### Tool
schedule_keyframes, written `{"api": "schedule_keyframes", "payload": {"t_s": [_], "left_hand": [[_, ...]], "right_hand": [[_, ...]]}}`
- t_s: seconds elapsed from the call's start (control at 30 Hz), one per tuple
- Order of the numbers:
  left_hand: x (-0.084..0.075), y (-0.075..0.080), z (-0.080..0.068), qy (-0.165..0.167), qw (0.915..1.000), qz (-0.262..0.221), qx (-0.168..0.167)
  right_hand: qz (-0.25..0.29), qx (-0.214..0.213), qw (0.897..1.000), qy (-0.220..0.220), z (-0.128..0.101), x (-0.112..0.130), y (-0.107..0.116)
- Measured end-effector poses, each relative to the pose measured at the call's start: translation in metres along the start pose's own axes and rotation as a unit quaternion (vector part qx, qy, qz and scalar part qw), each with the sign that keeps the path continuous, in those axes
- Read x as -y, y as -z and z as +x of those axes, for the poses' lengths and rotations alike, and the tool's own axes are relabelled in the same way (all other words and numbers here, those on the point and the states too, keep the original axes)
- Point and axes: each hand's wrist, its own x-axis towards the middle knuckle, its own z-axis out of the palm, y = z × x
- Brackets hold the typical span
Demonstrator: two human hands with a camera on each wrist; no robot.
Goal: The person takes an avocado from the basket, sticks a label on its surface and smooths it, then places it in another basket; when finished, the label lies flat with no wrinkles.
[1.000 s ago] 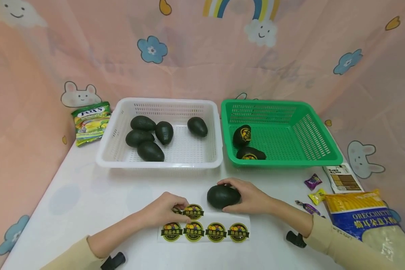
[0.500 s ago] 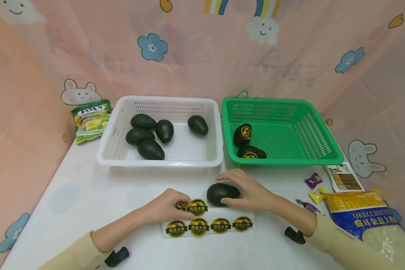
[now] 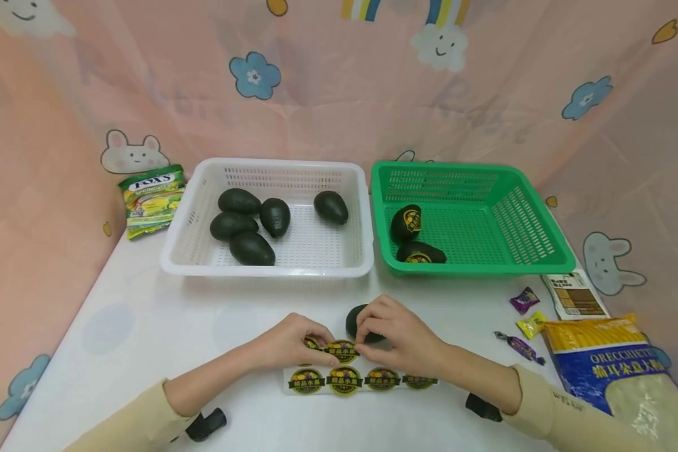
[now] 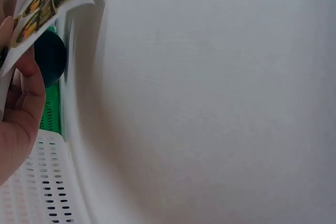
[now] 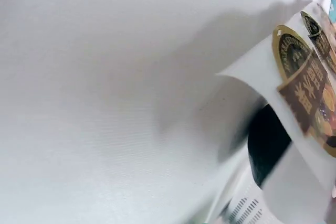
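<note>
In the head view, my left hand [image 3: 294,341] pinches the upper left part of a white sheet of stickers [image 3: 367,370], whose round labels are black and gold. My right hand [image 3: 403,338] has its fingers curled, thumb and index fingertips together at the right edge of the upper-row sticker [image 3: 344,352]. Behind those fingers a dark green avocado [image 3: 354,321] rests on the table, partly covered by the right hand. The sheet [image 4: 44,11] is lifted and bent in the left wrist view, with its free corner curling up in the right wrist view.
A white basket [image 3: 265,271] with several plain avocados stands at the back. Beside it, a green basket [image 3: 480,268] holds two stickered avocados. Small candies [image 3: 524,301] and an orecchiette bag [image 3: 616,370] lie at right; a Fox's candy bag [image 3: 154,201] leans at back left.
My right hand has let go of the avocado and come left and in to the sticker's edge. My left hand has shifted right with the sheet.
</note>
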Motion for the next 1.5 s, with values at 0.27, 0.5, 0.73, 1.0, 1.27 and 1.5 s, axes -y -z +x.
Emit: {"api": "schedule_keyframes", "payload": {"t_s": [0.27,0.5,0.73,1.0,1.27,1.5], "left_hand": [[0.007,-0.004,0.002,0.014,0.9996,-0.014,0.02],[0.006,-0.011,0.002,-0.032,0.9954,0.073,-0.052],[-0.018,-0.009,0.014,-0.041,0.9883,-0.01,-0.147],[-0.017,-0.013,0.034,0.034,0.9884,0.017,-0.147],[-0.014,-0.013,0.042,0.061,0.9882,0.034,-0.136],[-0.013,-0.011,0.044,0.077,0.9899,0.027,-0.116]], "right_hand": [[0.036,-0.054,0.998,-0.012,-0.004,-0.002,0.004],[0.109,-0.004,0.978,-0.175,-0.008,-0.006,0.03],[0.089,0.047,0.976,-0.194,-0.011,-0.009,0.038],[0.065,0.032,0.967,-0.246,-0.014,-0.014,0.03],[0.1,0.026,0.954,-0.282,-0.018,-0.025,0.022],[0.125,0.005,0.931,-0.342,-0.017,-0.03,0.022]]}}
